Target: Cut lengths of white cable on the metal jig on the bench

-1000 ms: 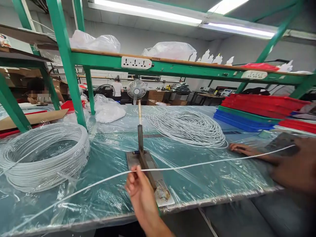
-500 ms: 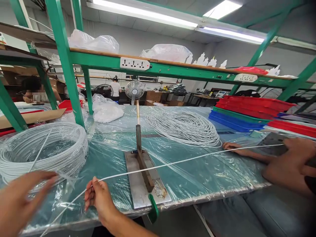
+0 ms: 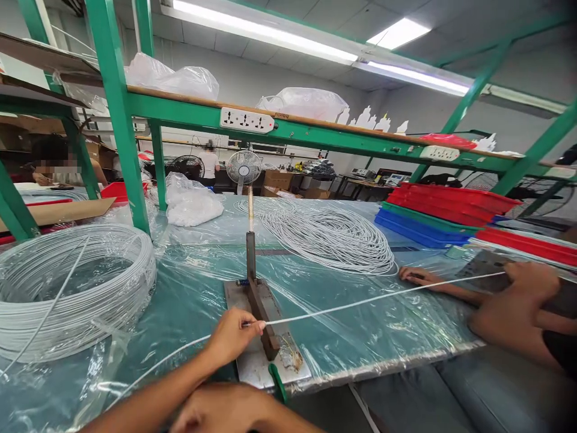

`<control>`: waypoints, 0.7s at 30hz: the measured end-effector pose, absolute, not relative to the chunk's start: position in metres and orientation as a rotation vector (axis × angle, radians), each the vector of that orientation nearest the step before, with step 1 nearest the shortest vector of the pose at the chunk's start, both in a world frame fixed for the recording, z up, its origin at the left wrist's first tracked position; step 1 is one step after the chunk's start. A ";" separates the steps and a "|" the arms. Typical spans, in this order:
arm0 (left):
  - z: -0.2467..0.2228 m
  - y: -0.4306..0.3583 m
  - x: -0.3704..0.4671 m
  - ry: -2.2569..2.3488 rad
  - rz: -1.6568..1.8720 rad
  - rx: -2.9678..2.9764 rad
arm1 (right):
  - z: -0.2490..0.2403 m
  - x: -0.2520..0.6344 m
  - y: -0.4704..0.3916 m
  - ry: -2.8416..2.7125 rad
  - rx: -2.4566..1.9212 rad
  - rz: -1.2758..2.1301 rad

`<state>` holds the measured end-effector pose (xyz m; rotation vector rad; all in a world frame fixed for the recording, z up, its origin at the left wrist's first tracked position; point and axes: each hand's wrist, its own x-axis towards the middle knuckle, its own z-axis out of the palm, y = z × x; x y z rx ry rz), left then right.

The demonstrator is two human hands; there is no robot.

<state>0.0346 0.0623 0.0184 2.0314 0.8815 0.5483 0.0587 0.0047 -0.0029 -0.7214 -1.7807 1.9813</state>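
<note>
1. We are seeing the left hand (image 3: 238,335) gripping a thin white cable (image 3: 351,307) between thumb and fingers, just beside a brown metal lever tool (image 3: 257,300) near the table's (image 3: 342,343) front edge.
2. The cable is running to a co-worker's hand (image 3: 534,278) toward the table's right end.
3. The right hand (image 3: 201,412) is hovering by the front edge; its fingers are blurring, so we cannot tell their state.

Head view: forward, downward across near bench (image 3: 333,343).
</note>
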 end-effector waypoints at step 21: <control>0.008 0.073 0.044 1.131 0.519 1.990 | 0.146 0.220 0.221 -0.949 -1.176 1.055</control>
